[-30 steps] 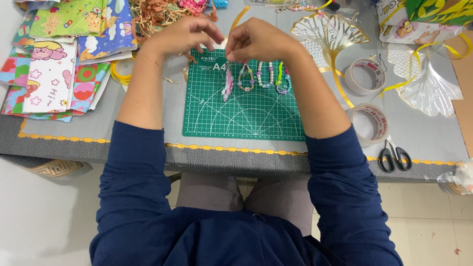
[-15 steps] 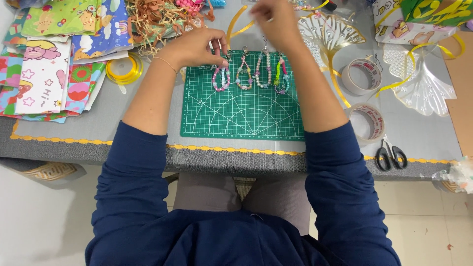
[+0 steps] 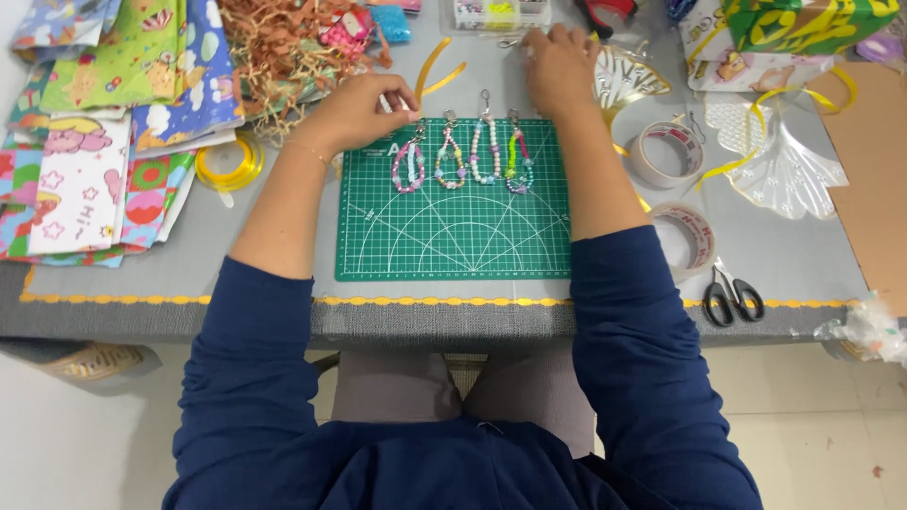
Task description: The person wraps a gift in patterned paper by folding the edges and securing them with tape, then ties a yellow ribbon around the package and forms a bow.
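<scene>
a: where are the hands?

b: left hand (image 3: 357, 111) curled, pinching the clasp of the pink charm (image 3: 410, 162) at the mat's (image 3: 453, 236) far left edge. right hand (image 3: 559, 66) reaches far past the mat, fingers bent; i cannot tell if it grips anything.

a: room?

b: the mat's near half lies bare; tape rolls (image 3: 666, 154) sit right.

A single head-worn camera looks steeply down from above the seated person, facing forward across lap and arms to the grey table (image 3: 236, 274) and green cutting mat (image 3: 453, 231), near enough to frame the whole worktop width.
</scene>
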